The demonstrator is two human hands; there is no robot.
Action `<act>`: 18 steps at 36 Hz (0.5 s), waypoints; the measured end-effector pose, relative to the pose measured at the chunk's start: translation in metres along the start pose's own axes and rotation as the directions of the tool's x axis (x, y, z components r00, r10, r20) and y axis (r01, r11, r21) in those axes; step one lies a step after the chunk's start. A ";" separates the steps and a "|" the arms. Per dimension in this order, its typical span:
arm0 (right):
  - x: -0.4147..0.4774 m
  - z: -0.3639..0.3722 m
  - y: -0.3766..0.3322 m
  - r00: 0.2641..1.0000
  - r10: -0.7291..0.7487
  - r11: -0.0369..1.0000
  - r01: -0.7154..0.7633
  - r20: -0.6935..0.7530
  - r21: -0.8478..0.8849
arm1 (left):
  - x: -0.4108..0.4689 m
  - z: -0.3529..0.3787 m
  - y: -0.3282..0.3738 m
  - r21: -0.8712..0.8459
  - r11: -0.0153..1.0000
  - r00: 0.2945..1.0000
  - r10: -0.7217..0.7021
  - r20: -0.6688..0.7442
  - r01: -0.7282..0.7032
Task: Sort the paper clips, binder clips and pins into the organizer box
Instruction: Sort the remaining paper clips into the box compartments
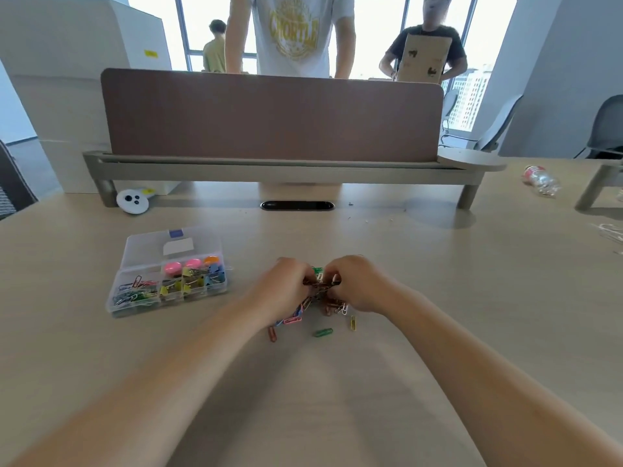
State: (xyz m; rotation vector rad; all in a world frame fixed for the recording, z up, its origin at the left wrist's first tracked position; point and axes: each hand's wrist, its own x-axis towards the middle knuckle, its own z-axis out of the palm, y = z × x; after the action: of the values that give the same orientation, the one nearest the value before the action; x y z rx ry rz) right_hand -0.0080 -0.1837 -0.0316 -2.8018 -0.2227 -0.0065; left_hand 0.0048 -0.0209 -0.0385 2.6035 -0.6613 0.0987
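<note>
A pile of coloured paper clips lies at the middle of the wooden desk. My left hand and my right hand meet over it, fingers curled, both pinching a tangled bunch of clips lifted slightly above the pile. Loose clips lie nearer me: a red one, a green one and a yellow one. The clear organizer box sits open to the left, holding paper clips, binder clips and round pink and orange pins in separate compartments.
A brown desk divider on a grey rail crosses the back. A white round gadget sits at back left, a plastic bottle at back right, silver clips at the right edge. People stand behind the divider.
</note>
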 end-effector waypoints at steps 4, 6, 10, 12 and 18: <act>-0.002 -0.005 0.001 0.999 -0.013 1.000 0.013 -0.036 -0.003 | 0.001 -0.003 -0.001 0.001 1.000 1.000 0.008 -0.021 -0.008; -0.001 -0.008 0.001 0.998 -0.017 1.000 0.017 -0.053 -0.003 | 0.001 -0.006 -0.002 -0.009 1.000 0.999 0.011 -0.034 -0.011; -0.001 -0.013 -0.002 0.998 -0.003 1.000 0.003 -0.069 0.003 | 0.000 -0.014 -0.001 -0.027 1.000 0.999 0.013 -0.047 -0.014; -0.001 -0.015 -0.003 0.997 0.007 1.000 -0.007 -0.073 0.002 | -0.001 -0.017 -0.001 -0.036 0.999 0.999 0.014 -0.052 -0.015; -0.003 -0.022 -0.008 0.998 0.006 1.000 -0.007 -0.056 -0.015 | -0.005 -0.024 0.000 -0.069 0.997 0.998 0.028 -0.063 -0.032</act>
State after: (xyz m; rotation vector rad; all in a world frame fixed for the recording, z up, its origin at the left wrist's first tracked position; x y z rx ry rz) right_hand -0.0120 -0.1842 -0.0082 -2.8135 -0.2005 -0.0855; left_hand 0.0014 -0.0082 -0.0183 2.5129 -0.6700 0.1625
